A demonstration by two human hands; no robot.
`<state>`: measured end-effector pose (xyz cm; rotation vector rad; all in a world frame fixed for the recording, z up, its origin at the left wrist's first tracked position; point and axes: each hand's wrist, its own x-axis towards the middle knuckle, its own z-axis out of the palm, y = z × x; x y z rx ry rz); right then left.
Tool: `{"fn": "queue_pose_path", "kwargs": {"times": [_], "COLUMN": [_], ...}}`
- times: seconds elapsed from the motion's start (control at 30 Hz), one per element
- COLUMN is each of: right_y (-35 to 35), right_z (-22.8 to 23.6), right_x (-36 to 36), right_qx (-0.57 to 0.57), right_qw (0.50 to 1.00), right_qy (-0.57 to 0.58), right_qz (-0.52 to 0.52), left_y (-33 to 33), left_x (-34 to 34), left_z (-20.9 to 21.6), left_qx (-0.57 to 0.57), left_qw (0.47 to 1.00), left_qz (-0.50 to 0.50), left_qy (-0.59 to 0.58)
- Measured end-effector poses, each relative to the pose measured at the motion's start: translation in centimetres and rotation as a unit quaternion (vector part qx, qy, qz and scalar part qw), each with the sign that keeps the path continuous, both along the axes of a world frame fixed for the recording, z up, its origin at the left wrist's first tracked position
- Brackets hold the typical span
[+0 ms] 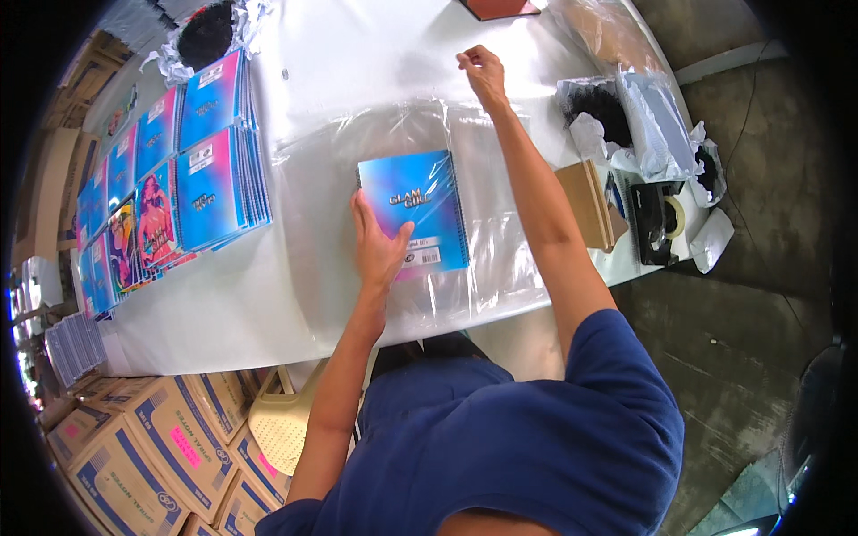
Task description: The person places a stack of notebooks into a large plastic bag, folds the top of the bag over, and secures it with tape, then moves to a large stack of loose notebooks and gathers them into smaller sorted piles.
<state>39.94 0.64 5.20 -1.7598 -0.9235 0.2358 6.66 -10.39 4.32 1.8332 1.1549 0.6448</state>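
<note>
A spiral notebook [414,201] with a blue and pink cover lies on a clear plastic sheet [322,196] at the middle of the table, its coil along the right side. My left hand [380,246] grips its left edge, thumb on the cover and fingers along the side. Shiny streaks cross the cover, so some film may lie over it. Farther off, beyond the notebook and to its right, my right hand [483,73] is raised with its fingers curled together. Whatever those fingers hold, if anything, is too small to make out.
Stacks of similar notebooks [210,192] stand at the table's left. On the right are a tape dispenser [657,223], a brown cardboard piece [585,205] and paper-wrapped bundles [657,125]. Cartons [170,438] and a cream plastic chair [279,433] stand below the near left edge.
</note>
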Motion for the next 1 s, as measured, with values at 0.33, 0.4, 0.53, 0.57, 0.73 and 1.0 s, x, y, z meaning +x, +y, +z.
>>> {"fn": "queue_pose_path", "kwargs": {"times": [0.33, 0.4, 0.53, 0.57, 0.73, 1.0], "right_y": [-20.4, -21.0, -21.0, -21.1, -21.6, -25.9], "right_z": [1.9, 2.3, 2.3, 1.8, 0.9, 5.6], "right_x": [-17.0, -19.4, -22.1, -22.4, -22.3, -14.9], "right_qx": [-0.07, -0.099, -0.159, -0.17, -0.197, -0.118], "right_qw": [0.964, 0.956, 0.934, 0.93, 0.914, 0.97], "right_qy": [-0.174, -0.204, -0.25, -0.258, -0.292, -0.103], "right_qz": [0.186, 0.187, 0.199, 0.201, 0.199, 0.188], "left_y": [-0.1, 0.1, 0.3, 0.3, 1.1, 0.9], "left_x": [0.0, -0.2, -0.6, -0.7, 0.0, 0.6], "left_z": [-0.3, -0.3, -1.2, -1.3, -1.9, -2.9], "left_qx": [0.019, 0.028, 0.06, 0.06, -0.025, -0.102], "left_qw": [1.0, 1.0, 0.998, 0.998, 0.997, 0.991], "left_qz": [0.013, 0.007, -0.001, 0.004, 0.054, 0.027], "left_qy": [-0.005, -0.007, 0.0, 0.007, -0.038, -0.086]}}
